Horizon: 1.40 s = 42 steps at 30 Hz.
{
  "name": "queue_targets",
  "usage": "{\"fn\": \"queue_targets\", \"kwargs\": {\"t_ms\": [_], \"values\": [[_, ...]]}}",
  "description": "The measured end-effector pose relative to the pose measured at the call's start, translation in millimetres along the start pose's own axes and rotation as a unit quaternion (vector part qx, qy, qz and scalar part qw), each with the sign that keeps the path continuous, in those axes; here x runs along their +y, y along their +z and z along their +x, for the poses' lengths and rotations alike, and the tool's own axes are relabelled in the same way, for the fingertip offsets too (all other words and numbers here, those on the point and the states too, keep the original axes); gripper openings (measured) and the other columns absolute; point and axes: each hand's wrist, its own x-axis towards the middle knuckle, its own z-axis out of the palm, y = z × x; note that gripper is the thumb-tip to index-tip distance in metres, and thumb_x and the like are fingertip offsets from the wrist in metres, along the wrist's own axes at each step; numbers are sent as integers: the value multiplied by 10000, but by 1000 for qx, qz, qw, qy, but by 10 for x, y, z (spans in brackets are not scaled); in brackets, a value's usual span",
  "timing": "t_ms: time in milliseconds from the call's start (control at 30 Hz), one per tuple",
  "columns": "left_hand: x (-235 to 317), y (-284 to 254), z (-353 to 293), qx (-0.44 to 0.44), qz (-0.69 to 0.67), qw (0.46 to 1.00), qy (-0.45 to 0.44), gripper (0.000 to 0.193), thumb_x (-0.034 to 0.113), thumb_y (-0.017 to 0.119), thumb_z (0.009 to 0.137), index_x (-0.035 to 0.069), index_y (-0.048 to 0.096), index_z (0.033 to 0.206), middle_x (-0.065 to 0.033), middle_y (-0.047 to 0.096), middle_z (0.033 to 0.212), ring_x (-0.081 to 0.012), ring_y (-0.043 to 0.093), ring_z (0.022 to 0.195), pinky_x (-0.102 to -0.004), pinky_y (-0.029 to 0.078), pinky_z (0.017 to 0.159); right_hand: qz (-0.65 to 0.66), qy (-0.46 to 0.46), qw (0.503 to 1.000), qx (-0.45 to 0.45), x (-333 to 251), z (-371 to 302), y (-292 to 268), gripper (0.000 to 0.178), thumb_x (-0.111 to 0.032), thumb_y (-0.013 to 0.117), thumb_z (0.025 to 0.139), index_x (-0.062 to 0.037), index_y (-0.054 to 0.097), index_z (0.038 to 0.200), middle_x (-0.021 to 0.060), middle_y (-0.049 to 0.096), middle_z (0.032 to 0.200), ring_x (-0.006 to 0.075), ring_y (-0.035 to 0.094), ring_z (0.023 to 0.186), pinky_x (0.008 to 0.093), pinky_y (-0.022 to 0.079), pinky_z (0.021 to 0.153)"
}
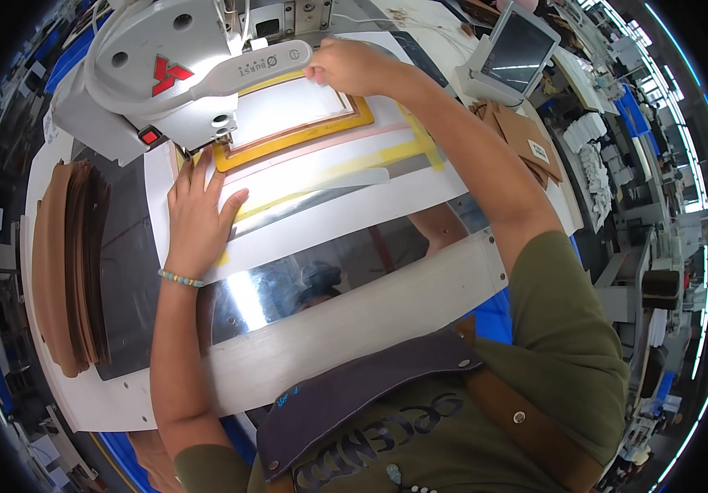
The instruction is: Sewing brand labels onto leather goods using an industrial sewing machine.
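Note:
My left hand (198, 212) lies flat, fingers spread, on a white template plate (345, 205) under the arm of a grey industrial sewing machine (165, 74). My right hand (350, 67) reaches to the far edge of the plate and pinches the corner of a yellow and brown frame (304, 135) around a white panel (288, 107). Yellow tape strips cross the plate near the frame. A beaded bracelet sits on my left wrist.
A stack of brown leather pieces (66, 271) lies on a dark mat at the left. A shiny metal sheet (321, 275) covers the table's near side. A small monitor (514, 53) stands at the back right, with brown pieces (522, 135) beside it.

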Motion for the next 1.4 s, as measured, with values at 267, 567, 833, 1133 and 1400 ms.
{"fn": "queue_targets", "kwargs": {"t_ms": [267,567,833,1133,1400], "values": [[-31,45,-9,33,-26,999,14,619,492,561,1028,43,582,1454,-195,406,1622,-427,318,1501,-519,250,1206,491,51,856,-152,-629,344,492,287,12,426,946,9,623,1155,135,729,1082,195,702,999,334,567,904],[14,-53,6,-14,-15,1000,3,637,497,535,1044,27,541,1474,-200,349,1661,-438,303,1520,-535,262,1211,413,37,907,-69,-835,298,626,288,29,466,950,40,657,1165,123,730,1093,179,693,1040,314,541,982],[-728,-778,-178,102,169,976,-93,589,466,600,1008,-20,646,1337,-213,607,1432,-414,485,1404,-498,429,1114,257,78,939,213,-404,-562,483,274,6,485,915,2,696,1090,150,726,1145,251,695,1088,343,525,960],[-2030,-1160,-664,147,262,924,-236,275,198,753,892,20,749,1103,-134,702,1128,-344,646,1096,-449,545,930,199,-38,947,251,-417,-585,431,234,19,503,911,0,708,1021,134,704,1143,286,659,1103,365,512,968],[-2081,-1009,-955,196,246,937,-149,201,136,744,891,29,763,1059,-114,686,1074,-315,639,1049,-422,553,885,220,-28,947,232,-471,-596,428,190,11,530,910,6,708,977,128,704,1133,287,665,1079,366,515,953]]}}
